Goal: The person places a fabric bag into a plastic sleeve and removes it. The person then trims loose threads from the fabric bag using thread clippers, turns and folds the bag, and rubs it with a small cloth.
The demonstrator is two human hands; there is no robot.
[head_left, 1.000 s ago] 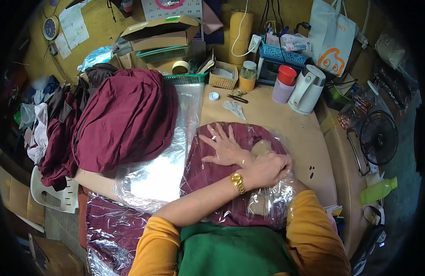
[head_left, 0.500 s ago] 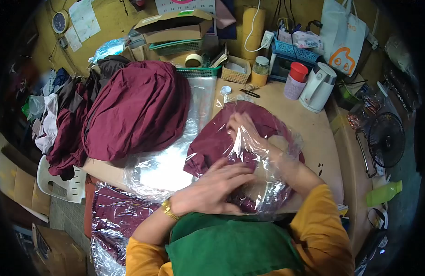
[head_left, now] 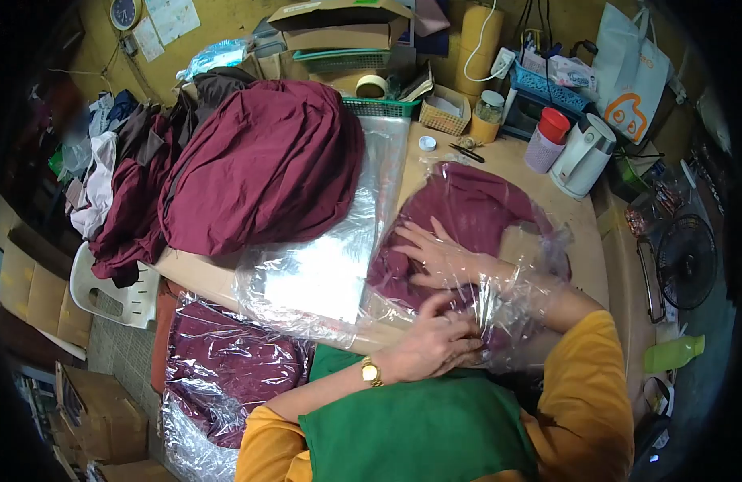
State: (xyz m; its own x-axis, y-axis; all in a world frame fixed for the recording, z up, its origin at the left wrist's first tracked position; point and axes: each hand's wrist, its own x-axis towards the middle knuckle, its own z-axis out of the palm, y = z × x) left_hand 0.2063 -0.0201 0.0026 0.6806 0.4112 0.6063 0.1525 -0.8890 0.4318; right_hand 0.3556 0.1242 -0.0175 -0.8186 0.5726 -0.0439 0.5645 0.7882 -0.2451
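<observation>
A folded maroon garment [head_left: 491, 197] lies on the table inside a clear plastic bag [head_left: 547, 277]. Inside that bag my right hand [head_left: 447, 259] rests flat on the cloth, fingers spread, with the film over my wrist and forearm. My left hand [head_left: 435, 341], with a gold watch [head_left: 371, 372] at the wrist, is at the bag's near edge. Its fingers are bent and closed on the plastic. Left of the hands lies a stack of clear plastic bags [head_left: 314, 281], partly under a big pile of maroon cloth [head_left: 262, 169].
Bagged maroon cloth [head_left: 234, 361] lies at lower left, beside a white plastic chair [head_left: 118, 297]. Along the back are a green basket [head_left: 387, 108], a jar [head_left: 487, 116], a red-lidded cup [head_left: 547, 140] and a white kettle [head_left: 584, 157]. A black fan [head_left: 686, 261] stands at right.
The view has shifted, so the table appears farther right. My right hand has flattened and spread inside the bag. My left hand has gone from outstretched to bent fingers at the bag's near edge.
</observation>
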